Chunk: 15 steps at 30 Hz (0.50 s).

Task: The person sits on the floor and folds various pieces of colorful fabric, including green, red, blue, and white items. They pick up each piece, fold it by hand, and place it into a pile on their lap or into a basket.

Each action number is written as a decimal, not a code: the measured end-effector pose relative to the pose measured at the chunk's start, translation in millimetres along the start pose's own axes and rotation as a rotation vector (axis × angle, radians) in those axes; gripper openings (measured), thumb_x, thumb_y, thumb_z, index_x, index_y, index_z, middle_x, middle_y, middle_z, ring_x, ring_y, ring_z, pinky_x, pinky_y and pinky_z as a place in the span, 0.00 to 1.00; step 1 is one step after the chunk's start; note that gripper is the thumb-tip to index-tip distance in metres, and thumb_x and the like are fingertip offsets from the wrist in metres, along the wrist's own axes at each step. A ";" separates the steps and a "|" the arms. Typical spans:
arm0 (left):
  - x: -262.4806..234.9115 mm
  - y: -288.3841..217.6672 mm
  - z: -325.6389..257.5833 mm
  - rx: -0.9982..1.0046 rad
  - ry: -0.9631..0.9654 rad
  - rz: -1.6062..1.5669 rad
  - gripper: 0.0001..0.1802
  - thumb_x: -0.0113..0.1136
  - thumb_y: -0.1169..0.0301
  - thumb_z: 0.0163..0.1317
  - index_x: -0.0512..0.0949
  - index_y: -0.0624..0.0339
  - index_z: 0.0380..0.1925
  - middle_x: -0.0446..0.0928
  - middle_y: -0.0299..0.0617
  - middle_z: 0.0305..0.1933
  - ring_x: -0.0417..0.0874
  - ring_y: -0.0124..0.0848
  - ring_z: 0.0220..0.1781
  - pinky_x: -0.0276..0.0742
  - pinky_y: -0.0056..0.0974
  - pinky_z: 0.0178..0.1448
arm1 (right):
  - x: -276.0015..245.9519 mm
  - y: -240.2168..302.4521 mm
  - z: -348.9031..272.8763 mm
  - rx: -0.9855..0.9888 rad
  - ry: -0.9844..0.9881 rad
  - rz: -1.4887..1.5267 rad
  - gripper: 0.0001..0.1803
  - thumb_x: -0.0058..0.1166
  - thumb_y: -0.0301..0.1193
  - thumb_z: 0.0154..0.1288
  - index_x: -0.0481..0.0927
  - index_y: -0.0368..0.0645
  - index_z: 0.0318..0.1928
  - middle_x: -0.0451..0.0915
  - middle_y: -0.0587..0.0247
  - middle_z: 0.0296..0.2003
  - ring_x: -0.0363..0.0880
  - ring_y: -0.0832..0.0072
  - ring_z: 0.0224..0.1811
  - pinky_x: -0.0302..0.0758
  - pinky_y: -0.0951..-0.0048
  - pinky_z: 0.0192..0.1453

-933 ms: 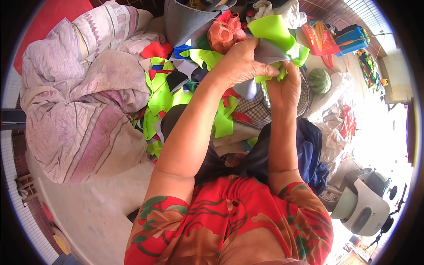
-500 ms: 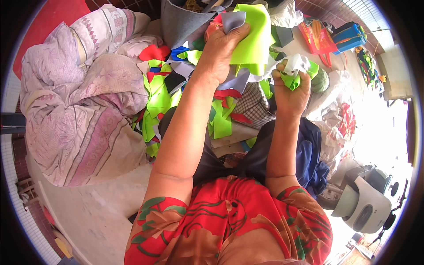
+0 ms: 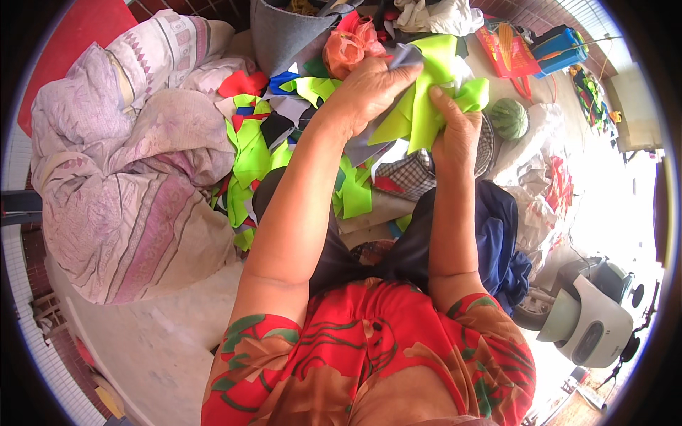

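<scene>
A rumpled, patterned bundle bulks beside loose, sharp-cornered scraps. Handling seems the step: limp lime-green cloth spans between the hands, pinched by the right hand's fingers. The left hand grips smooth grey cloth, perhaps green too; moving either calls for steady pinching.

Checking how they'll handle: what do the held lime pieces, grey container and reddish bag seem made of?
Lime pieces: likely synthetic fabric, matte and smooth; they bend in soft folds, fibre unclear. Grey container: perhaps thick felt or dull plastic; matte, with a bent rim. Reddish bag: probably thin plastic film, slightly shiny; crumpled and partly see-through.
</scene>
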<state>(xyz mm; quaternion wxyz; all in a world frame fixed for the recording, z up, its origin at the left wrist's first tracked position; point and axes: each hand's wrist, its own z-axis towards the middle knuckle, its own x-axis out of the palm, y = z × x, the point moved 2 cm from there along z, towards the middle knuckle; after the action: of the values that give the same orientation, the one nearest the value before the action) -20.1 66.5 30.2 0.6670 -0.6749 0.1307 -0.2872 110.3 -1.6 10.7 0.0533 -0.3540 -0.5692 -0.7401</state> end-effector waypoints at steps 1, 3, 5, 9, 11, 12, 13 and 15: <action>-3.8 5.6 3.6 0.001 -0.029 -0.025 0.22 0.55 0.55 0.62 0.78 0.66 0.38 0.80 0.40 0.33 0.78 0.25 0.33 0.74 0.31 0.39 | -6.8 -3.4 4.4 -0.064 -0.059 -0.002 0.21 0.56 0.14 0.52 0.73 0.39 0.49 0.79 0.62 0.40 0.79 0.71 0.42 0.76 0.73 0.47; -8.5 5.7 8.7 -0.015 -0.057 -0.226 0.24 0.51 0.53 0.64 0.79 0.66 0.36 0.80 0.46 0.31 0.81 0.31 0.30 0.78 0.35 0.36 | -21.8 0.4 8.0 -0.089 -0.105 0.067 0.21 0.54 0.14 0.52 0.73 0.38 0.48 0.79 0.61 0.41 0.79 0.69 0.43 0.77 0.69 0.49; -14.7 -3.3 8.1 -0.054 0.012 -0.397 0.28 0.47 0.49 0.65 0.74 0.68 0.44 0.80 0.52 0.38 0.83 0.42 0.39 0.78 0.44 0.48 | -36.6 6.1 9.9 -0.156 -0.159 0.102 0.20 0.54 0.14 0.53 0.72 0.38 0.49 0.78 0.59 0.42 0.79 0.67 0.44 0.78 0.67 0.49; -15.2 -6.5 4.4 -0.052 0.064 -0.514 0.28 0.48 0.49 0.64 0.74 0.66 0.45 0.80 0.50 0.39 0.82 0.42 0.42 0.77 0.42 0.50 | -39.0 14.1 5.2 -0.201 -0.249 0.000 0.18 0.53 0.18 0.58 0.71 0.36 0.51 0.77 0.57 0.43 0.79 0.67 0.43 0.79 0.69 0.46; -11.1 -7.0 4.0 -0.078 0.070 -0.492 0.27 0.48 0.49 0.65 0.75 0.65 0.45 0.80 0.48 0.40 0.82 0.38 0.43 0.76 0.40 0.51 | -33.2 14.6 -0.2 -0.163 -0.162 -0.043 0.17 0.52 0.19 0.59 0.71 0.35 0.50 0.78 0.56 0.42 0.80 0.68 0.42 0.78 0.70 0.45; -9.6 -6.4 4.8 -0.036 0.051 -0.414 0.27 0.47 0.49 0.65 0.75 0.64 0.45 0.80 0.45 0.40 0.81 0.35 0.43 0.75 0.38 0.52 | -28.1 13.9 -4.4 -0.142 -0.116 -0.062 0.16 0.51 0.20 0.60 0.72 0.34 0.50 0.78 0.56 0.42 0.80 0.69 0.42 0.78 0.71 0.45; -7.2 -4.5 6.2 0.006 0.032 -0.336 0.26 0.47 0.49 0.65 0.75 0.63 0.45 0.79 0.43 0.40 0.80 0.33 0.44 0.74 0.36 0.52 | -17.1 16.2 -10.6 -0.112 -0.068 -0.083 0.18 0.54 0.20 0.58 0.71 0.35 0.50 0.78 0.57 0.42 0.80 0.69 0.40 0.78 0.71 0.42; -2.5 -4.8 5.2 0.071 0.115 -0.264 0.25 0.46 0.48 0.66 0.77 0.58 0.45 0.78 0.35 0.41 0.76 0.23 0.46 0.70 0.30 0.54 | -9.8 8.3 -15.8 -0.056 -0.006 -0.092 0.21 0.56 0.18 0.55 0.71 0.35 0.50 0.78 0.58 0.41 0.80 0.70 0.40 0.78 0.71 0.44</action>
<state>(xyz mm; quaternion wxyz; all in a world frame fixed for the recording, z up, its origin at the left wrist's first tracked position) -20.2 72.5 34.7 0.6381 -0.6447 0.0688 -0.4152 114.3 -21.6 10.1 0.0076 -0.3313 -0.5641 -0.7562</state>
